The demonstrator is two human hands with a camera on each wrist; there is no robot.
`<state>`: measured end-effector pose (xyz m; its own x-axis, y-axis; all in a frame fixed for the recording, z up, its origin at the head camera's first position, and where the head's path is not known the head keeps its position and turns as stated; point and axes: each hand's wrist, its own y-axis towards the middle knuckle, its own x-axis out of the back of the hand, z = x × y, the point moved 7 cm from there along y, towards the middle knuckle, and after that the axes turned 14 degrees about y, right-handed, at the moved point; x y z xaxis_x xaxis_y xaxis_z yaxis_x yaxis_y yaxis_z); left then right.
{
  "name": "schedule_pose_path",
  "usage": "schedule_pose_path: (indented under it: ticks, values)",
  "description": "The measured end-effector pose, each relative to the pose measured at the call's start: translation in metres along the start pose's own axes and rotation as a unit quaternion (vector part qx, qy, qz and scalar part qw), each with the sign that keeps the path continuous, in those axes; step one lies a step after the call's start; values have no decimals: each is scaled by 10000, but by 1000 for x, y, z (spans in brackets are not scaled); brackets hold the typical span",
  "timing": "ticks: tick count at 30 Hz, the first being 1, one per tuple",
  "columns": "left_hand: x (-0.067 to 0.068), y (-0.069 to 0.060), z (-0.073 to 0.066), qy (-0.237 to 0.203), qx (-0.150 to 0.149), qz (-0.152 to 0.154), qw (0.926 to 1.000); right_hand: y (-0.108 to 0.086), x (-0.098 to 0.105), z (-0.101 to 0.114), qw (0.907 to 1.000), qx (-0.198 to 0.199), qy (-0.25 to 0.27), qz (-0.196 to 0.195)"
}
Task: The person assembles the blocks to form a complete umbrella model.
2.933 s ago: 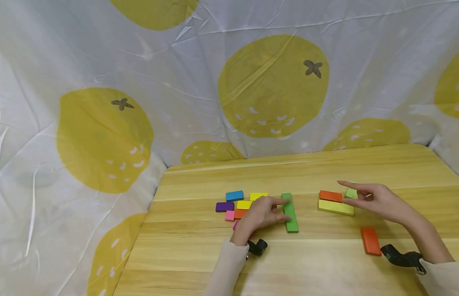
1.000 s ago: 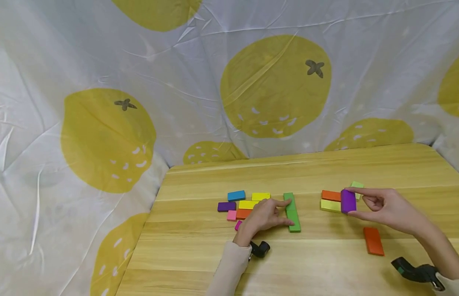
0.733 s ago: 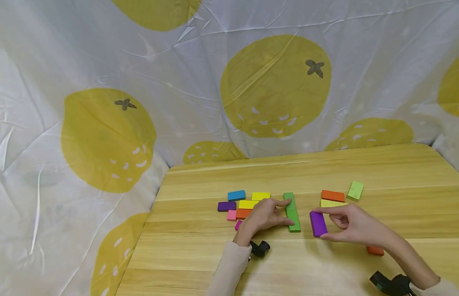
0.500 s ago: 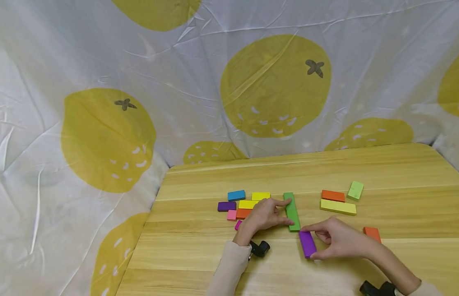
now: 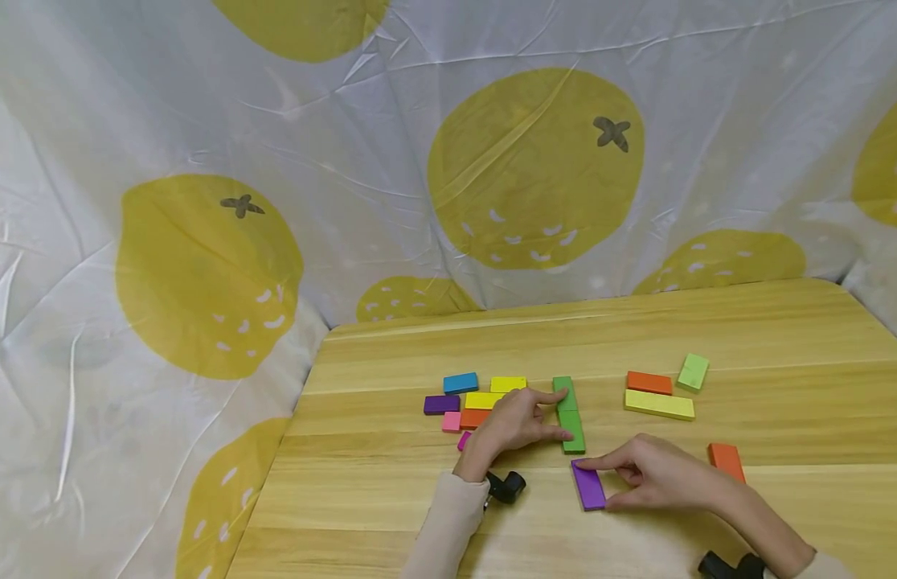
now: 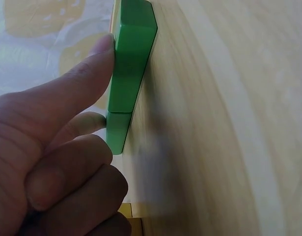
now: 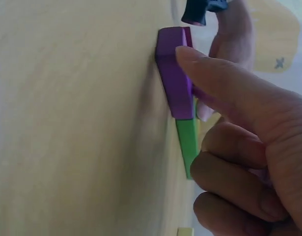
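Two green blocks lie end to end in a line, flat on the table. My left hand touches them with the thumb on the near one and the index finger on the far one; its other fingers are curled, as the left wrist view shows. My right hand pinches a purple block between thumb and index finger, close to the near end of the green line. In the right wrist view the purple block appears in front of the green block. A small gap shows between them in the head view.
Left of the green line lie several blocks: blue, dark purple, yellow, pink and others partly behind the left hand. To the right are orange, pale yellow, light green and orange-red blocks.
The right hand has picked up the purple block on the right side and carried it left and nearer, down to the near end of the green line. The left hand stays at the green blocks.
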<state>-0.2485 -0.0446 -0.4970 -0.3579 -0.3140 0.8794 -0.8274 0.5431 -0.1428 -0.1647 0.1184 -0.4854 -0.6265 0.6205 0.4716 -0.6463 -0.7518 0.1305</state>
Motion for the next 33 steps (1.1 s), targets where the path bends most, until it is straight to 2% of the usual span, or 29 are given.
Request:
schedule_pose_path:
  ticks: [7,14,23,33]
  values:
    - [1,-2,-1,38,-48,16,10000,5,-7,4,9967,266,-723,-269]
    - [2,-2,-2,163,-84,72,9998,5,-9,9,9888,204,-1385,-514]
    - [1,-2,-2,294,-48,128,9995,6,-11,10,9831,66,-1737,-568]
    - [1,-2,-3,357,-64,147,9992,6,-11,10,9835,266,-1698,-561]
